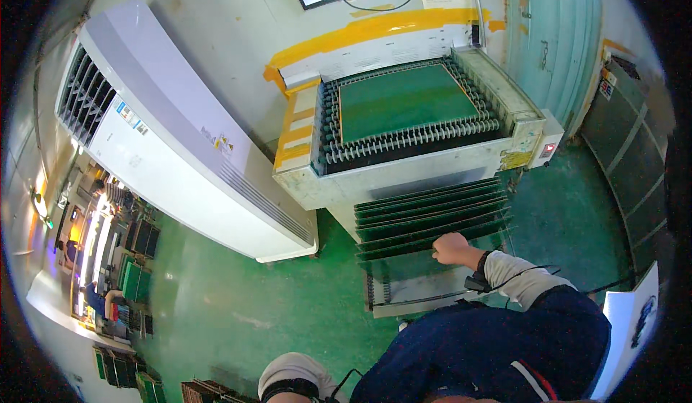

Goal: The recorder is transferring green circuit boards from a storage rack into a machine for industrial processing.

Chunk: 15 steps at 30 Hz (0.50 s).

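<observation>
My right hand (pixel 450 249) reaches down over a rack of upright green panels in front of the machine. Its fingers are closed at the upper edge of the nearest green panel (pixel 404 267), and the fingertips are partly hidden. Behind that one, several more thin green panels (pixel 425 218) stand in a row, with gaps between them. At the bottom edge of the head view only my left sleeve (pixel 292 367) shows, with a black band at the wrist; the left hand itself is out of the picture. A large green board (pixel 404 102) lies flat on the machine's rollers.
The roller machine (pixel 425 179) has a metal frame with yellow tape and a red switch on its right. A tall white air conditioner (pixel 194 143) stands left of it. Dark grey panelling (pixel 627 158) lines the right side. Further panel stacks (pixel 135 280) stand far left, near people working.
</observation>
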Motion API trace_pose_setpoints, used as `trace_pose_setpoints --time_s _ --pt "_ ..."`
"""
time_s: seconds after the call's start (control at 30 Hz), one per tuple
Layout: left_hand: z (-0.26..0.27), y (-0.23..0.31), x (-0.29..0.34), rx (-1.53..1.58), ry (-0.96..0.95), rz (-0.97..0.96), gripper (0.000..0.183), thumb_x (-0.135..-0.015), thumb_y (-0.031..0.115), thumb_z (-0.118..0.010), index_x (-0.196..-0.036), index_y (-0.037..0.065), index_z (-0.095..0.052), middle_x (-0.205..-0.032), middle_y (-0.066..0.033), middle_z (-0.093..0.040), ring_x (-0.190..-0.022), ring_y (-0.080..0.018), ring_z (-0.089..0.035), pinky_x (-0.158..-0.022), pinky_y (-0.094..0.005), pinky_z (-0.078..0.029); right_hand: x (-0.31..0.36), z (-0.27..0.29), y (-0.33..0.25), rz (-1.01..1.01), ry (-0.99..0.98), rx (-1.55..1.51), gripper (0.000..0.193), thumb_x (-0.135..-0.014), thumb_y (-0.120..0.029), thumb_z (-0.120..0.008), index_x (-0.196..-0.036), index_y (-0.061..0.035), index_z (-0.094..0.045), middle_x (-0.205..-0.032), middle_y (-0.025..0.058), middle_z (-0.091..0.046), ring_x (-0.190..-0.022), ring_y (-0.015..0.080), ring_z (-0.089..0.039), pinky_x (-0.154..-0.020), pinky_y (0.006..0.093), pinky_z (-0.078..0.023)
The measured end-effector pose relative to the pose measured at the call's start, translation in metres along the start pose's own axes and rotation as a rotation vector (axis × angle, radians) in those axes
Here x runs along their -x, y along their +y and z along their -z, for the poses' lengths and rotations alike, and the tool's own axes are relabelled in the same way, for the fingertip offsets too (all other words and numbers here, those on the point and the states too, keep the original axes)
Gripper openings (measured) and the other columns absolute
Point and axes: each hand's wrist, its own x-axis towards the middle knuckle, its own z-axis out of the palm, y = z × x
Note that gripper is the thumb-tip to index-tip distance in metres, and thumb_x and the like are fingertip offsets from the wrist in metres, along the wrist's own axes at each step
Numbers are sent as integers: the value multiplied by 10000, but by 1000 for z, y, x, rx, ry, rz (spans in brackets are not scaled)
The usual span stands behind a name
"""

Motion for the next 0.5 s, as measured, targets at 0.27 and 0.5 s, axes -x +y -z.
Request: trace_pose_setpoints --time_s 0.27,0.5 --pt "2 -4 -4 51 52 -20 228 -897 156 -506 -1048 10 -595 -1072 -141 -613 -1014 -254 -580 -948 -426 -428 -6 -7 3 -14 0 0 290 -776 -343 -603 -834 -66 -665 -830 138 -648 -832 340 -614 -720 471 -483" --pt "-9 -10 8 113 -120 139 223 -896 153 -507 -1042 8 -594 -1063 -142 -612 -1003 -256 -579 -938 -425 -429 -4 -5 3 5 25 2 295 -774 -344 -601 -821 -59 -662 -820 138 -649 -824 342 -614 -724 467 -482"
